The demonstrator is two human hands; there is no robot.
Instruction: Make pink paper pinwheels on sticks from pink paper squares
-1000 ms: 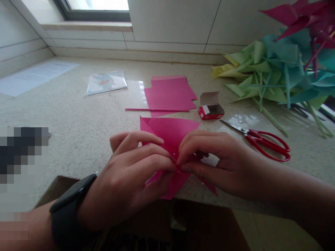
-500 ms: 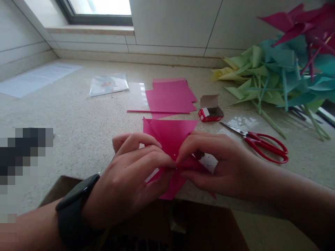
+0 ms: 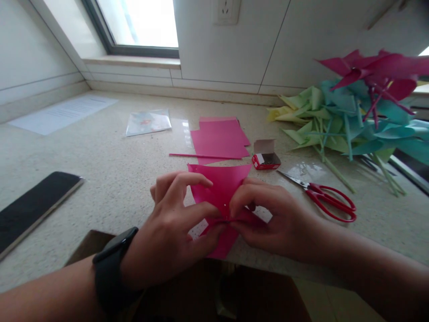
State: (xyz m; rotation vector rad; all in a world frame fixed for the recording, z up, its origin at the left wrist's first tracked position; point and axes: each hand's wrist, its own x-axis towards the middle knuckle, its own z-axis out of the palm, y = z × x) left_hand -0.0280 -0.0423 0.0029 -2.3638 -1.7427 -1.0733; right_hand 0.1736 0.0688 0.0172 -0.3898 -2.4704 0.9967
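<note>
A black phone [image 3: 36,208] lies on the left of the counter [image 3: 114,167], a white paper with writing [image 3: 62,115] lies farther back, and the wall [image 3: 254,49] has a window [image 3: 144,22] and a socket [image 3: 226,10].

A bright pink, thin paper sheet [image 3: 225,181] sits at the near edge of the table [image 3: 110,179]. It is gathered at its middle, a small pale spot just beyond. Its far part spreads wide.

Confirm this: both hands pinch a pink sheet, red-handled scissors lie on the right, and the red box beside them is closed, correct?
Not quite: the red box is open, its flap standing up, as the head view shows. The left hand and right hand pinch a pink sheet, and red-handled scissors lie on the right.
</note>
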